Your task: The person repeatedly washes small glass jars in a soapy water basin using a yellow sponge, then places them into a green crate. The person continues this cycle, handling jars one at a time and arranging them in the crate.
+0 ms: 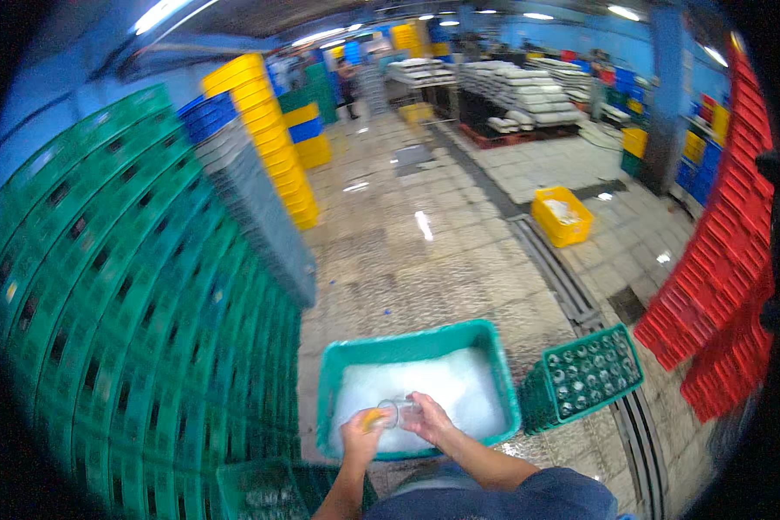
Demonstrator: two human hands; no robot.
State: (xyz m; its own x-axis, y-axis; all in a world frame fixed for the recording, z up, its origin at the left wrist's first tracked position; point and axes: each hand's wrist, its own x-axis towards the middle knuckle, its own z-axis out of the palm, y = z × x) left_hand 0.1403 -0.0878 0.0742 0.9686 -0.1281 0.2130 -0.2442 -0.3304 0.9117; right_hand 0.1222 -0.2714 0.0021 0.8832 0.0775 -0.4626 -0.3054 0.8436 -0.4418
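Note:
Before me stands a green plastic tub (416,338) full of white foamy water. Over the foam, my right hand (429,419) grips a clear glass jar or tumbler (405,411), its round mouth turned to the left. My left hand (359,437) holds a yellow sponge (373,419) close to that mouth. Whether the sponge touches the rim is hard to tell, as the hands are slightly blurred.
A green crate (626,389) of several upright glass vessels stands right of the tub. Tall stacks of green crates (136,312) rise at left, red crates (708,279) at right. Another crate (253,487) sits by my left arm. A yellow crate (569,231) stands beyond the floor drain (552,273).

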